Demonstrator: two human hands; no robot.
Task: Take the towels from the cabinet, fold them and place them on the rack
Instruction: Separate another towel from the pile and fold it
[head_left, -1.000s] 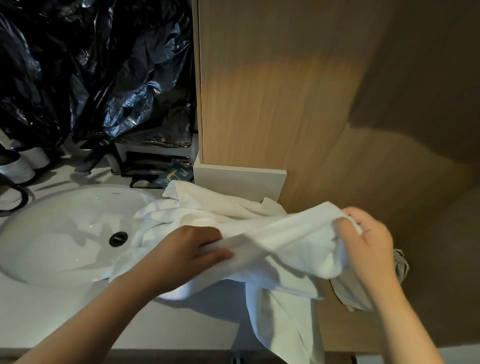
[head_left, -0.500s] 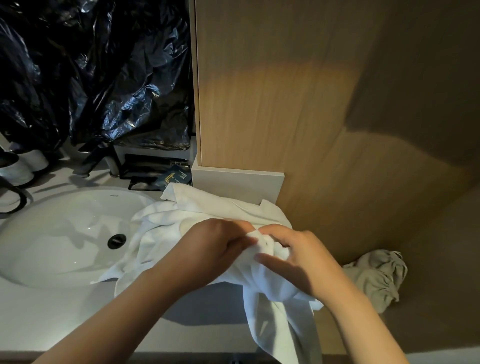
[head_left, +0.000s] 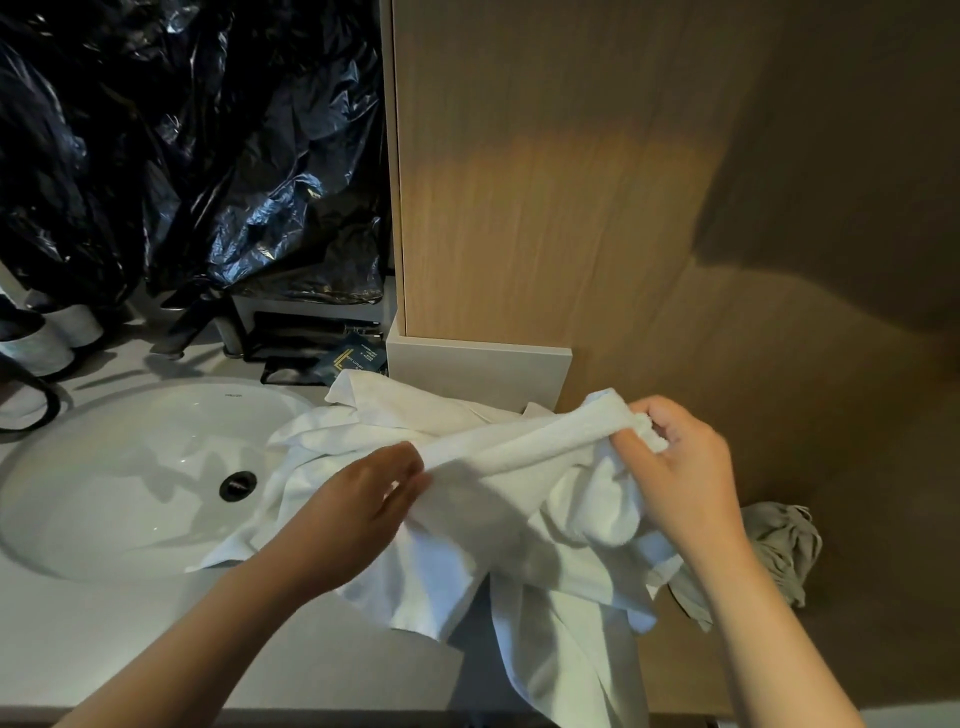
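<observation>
Head view: towel (head_left: 519, 447) lengthwise left-to-right

Towel (head_left: 498, 457) lies on the counter (head_left: 104, 639) right of the sink (head_left: 130, 467), before the cabinet (head_left: 545, 182)

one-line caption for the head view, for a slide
The left hand and right hand pull a white towel taut over the counter beside the sink.

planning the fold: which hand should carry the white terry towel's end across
Likely the right hand: it grips the raised end of the white terry towel; the left hand pinches it mid-edge.
</observation>
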